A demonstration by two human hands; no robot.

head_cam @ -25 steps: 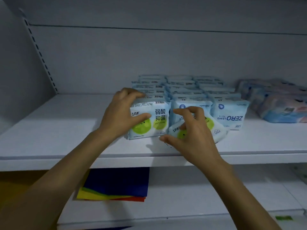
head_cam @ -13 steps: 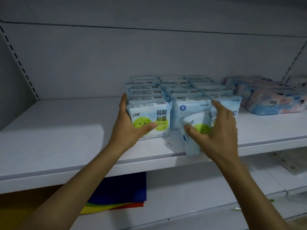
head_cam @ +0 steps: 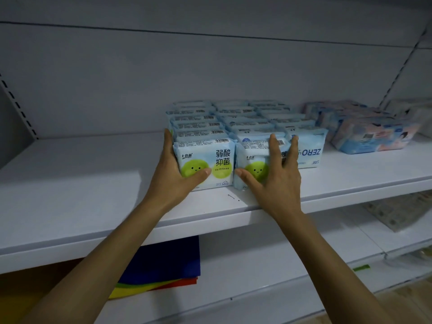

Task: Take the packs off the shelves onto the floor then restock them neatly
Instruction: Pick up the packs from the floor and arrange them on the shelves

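Note:
Three rows of light-blue packs stand on the white shelf, reaching back to the rear wall. My left hand grips the front pack of the left row, fingers along its left side and thumb on its green-circle face. My right hand presses with straight, spread fingers on the front pack of the middle row, which stands upright with its thumb at the lower left corner. The right row's front pack shows "ZERO" upside down, just past my right fingertips.
A pile of pink-and-blue packs lies further right on the same shelf. The shelf's left half is bare. On the lower shelf lies a stack of coloured sheets. Slotted uprights run up the wall at both sides.
My right hand has stood the tilted middle pack upright at the front of its row and flattened against its face. The left hand stays on the left front pack.

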